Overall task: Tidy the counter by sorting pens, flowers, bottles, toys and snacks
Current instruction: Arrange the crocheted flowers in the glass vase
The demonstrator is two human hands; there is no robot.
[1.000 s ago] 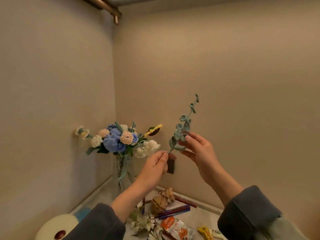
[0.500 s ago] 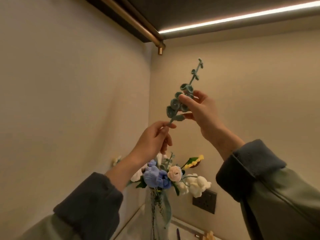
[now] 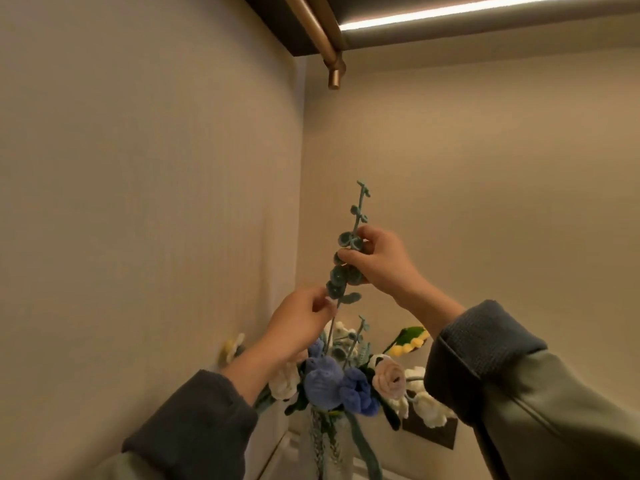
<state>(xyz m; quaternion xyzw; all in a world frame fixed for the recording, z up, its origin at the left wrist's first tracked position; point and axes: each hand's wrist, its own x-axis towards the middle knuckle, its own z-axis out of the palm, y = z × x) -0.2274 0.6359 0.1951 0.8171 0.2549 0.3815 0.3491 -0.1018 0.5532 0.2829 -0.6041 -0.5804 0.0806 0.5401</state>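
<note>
closest to me are my two sleeves, the left sleeve with its dark cuff low in the view and the right sleeve with a dark cuff over a green jacket, both arms raised toward the corner. my left hand is curled in, its thumb and fingertips pinching the thin bare stem of a teal crochet sprig just under its lowest leaves. my right hand is higher up and to the right, fingers bent round the sprig's middle cluster of round leaves and gripping it there. the sprig stands nearly upright between the two hands, tilted slightly right at the tip, held in the air directly above the bouquet and clear of the blooms, as far as i can tell; its lower stem end is hidden behind my left hand and the flowers. the bouquet is a bunch of knitted flowers: blue ones in the middle, a pale pink rose to the right, white ones around, and a yellow-edged green leaf poking out toward my right sleeve. it stands in a clear vase at the bottom edge. behind it, a dark wall socket sits on the right-hand wall. farthest up, a brass rod runs under a dark overhead panel, beside a lit light strip.
</note>
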